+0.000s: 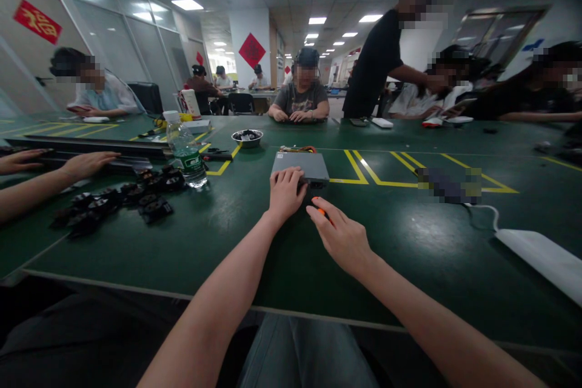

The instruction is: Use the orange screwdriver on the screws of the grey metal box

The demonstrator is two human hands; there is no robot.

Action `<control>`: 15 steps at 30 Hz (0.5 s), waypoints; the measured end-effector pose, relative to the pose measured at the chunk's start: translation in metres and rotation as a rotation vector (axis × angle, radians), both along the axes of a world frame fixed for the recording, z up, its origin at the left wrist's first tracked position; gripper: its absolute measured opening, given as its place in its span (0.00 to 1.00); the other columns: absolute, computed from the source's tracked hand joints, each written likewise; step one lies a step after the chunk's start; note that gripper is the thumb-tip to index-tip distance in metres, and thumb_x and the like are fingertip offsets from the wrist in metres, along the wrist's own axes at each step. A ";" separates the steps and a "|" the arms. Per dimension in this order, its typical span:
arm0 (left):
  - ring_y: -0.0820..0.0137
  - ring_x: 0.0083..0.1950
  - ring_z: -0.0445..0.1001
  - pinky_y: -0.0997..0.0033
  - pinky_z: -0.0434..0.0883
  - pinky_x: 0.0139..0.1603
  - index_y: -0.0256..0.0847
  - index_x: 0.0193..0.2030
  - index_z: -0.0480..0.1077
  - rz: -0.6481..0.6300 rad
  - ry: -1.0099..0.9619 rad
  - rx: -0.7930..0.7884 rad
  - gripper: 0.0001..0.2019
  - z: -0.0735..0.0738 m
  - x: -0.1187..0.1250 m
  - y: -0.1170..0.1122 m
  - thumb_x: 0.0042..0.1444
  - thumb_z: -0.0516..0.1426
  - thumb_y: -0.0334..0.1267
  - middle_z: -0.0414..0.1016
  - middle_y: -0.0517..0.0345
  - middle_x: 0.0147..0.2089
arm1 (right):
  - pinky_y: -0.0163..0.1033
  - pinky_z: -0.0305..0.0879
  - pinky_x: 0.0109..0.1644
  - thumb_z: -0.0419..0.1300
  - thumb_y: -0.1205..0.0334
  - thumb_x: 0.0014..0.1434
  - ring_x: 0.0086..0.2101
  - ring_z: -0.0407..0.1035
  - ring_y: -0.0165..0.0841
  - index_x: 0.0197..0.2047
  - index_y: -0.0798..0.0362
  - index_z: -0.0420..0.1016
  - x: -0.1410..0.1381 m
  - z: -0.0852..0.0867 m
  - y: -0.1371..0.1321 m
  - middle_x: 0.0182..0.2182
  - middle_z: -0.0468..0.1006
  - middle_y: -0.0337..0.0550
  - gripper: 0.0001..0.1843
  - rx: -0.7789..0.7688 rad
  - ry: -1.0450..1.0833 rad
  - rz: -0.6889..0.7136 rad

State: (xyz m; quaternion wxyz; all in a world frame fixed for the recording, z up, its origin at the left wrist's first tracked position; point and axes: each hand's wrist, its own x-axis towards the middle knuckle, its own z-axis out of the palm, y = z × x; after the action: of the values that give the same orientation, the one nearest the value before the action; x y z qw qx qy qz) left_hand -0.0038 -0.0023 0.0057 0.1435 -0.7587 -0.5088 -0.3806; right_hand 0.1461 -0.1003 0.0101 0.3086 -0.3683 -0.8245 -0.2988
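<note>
A flat grey metal box [300, 167] lies on the green table [409, 236] straight ahead of me, with coloured wires at its far edge. My left hand [285, 193] rests on the box's near left corner, fingers curled over its top. My right hand [340, 235] sits just to the right and nearer me, closed around a thin orange-handled tool [319, 210] whose tip points toward the box's near side.
A water bottle [185, 151] and several black fan-like parts [122, 197] lie to the left, where another person's hands [86, 163] rest on a long black rail. A small metal bowl [247, 137] stands behind. A white device with cable [541, 254] lies right. Several people sit around.
</note>
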 end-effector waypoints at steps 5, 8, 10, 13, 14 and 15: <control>0.65 0.57 0.62 0.59 0.53 0.58 0.45 0.48 0.63 -0.002 -0.005 -0.005 0.12 0.000 0.000 0.000 0.56 0.52 0.39 0.67 0.57 0.56 | 0.39 0.68 0.46 0.49 0.72 0.58 0.57 0.57 0.40 0.53 0.52 0.62 -0.001 0.001 -0.002 0.54 0.65 0.54 0.19 -0.039 -0.077 0.068; 0.65 0.57 0.62 0.59 0.53 0.58 0.46 0.48 0.63 -0.005 -0.010 -0.010 0.12 0.001 0.000 0.000 0.56 0.52 0.39 0.67 0.57 0.56 | 0.34 0.68 0.42 0.48 0.72 0.59 0.53 0.63 0.37 0.52 0.51 0.62 0.000 0.001 -0.001 0.51 0.68 0.52 0.19 -0.001 -0.073 0.044; 0.65 0.58 0.62 0.59 0.53 0.58 0.46 0.48 0.63 -0.012 -0.011 -0.008 0.12 0.001 0.000 0.000 0.56 0.52 0.39 0.67 0.57 0.56 | 0.32 0.68 0.41 0.50 0.71 0.59 0.48 0.68 0.34 0.52 0.51 0.63 0.002 0.000 0.002 0.49 0.71 0.50 0.17 0.037 -0.027 0.007; 0.65 0.58 0.62 0.59 0.53 0.58 0.46 0.48 0.63 -0.012 -0.012 -0.016 0.12 0.000 0.000 0.000 0.56 0.52 0.39 0.67 0.57 0.56 | 0.31 0.67 0.41 0.51 0.70 0.59 0.45 0.70 0.31 0.49 0.51 0.65 0.003 -0.001 0.004 0.48 0.72 0.48 0.15 0.051 0.016 -0.017; 0.65 0.58 0.62 0.59 0.53 0.58 0.46 0.48 0.63 -0.010 -0.013 -0.018 0.12 0.000 0.000 0.000 0.56 0.52 0.39 0.67 0.57 0.56 | 0.31 0.67 0.41 0.51 0.70 0.59 0.46 0.69 0.31 0.49 0.51 0.65 0.003 -0.001 0.004 0.48 0.71 0.48 0.14 0.046 0.016 -0.011; 0.65 0.58 0.62 0.59 0.53 0.58 0.47 0.48 0.63 -0.008 -0.014 -0.019 0.12 0.000 0.000 0.001 0.56 0.52 0.39 0.67 0.57 0.56 | 0.31 0.67 0.42 0.51 0.70 0.59 0.48 0.68 0.32 0.48 0.51 0.66 0.003 -0.002 0.004 0.49 0.71 0.48 0.14 0.040 0.014 -0.002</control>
State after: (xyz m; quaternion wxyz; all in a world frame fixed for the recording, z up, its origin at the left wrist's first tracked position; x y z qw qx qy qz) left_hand -0.0038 -0.0017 0.0058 0.1311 -0.7594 -0.5102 -0.3817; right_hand 0.1492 -0.0962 0.0084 0.3212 -0.3649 -0.8160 -0.3128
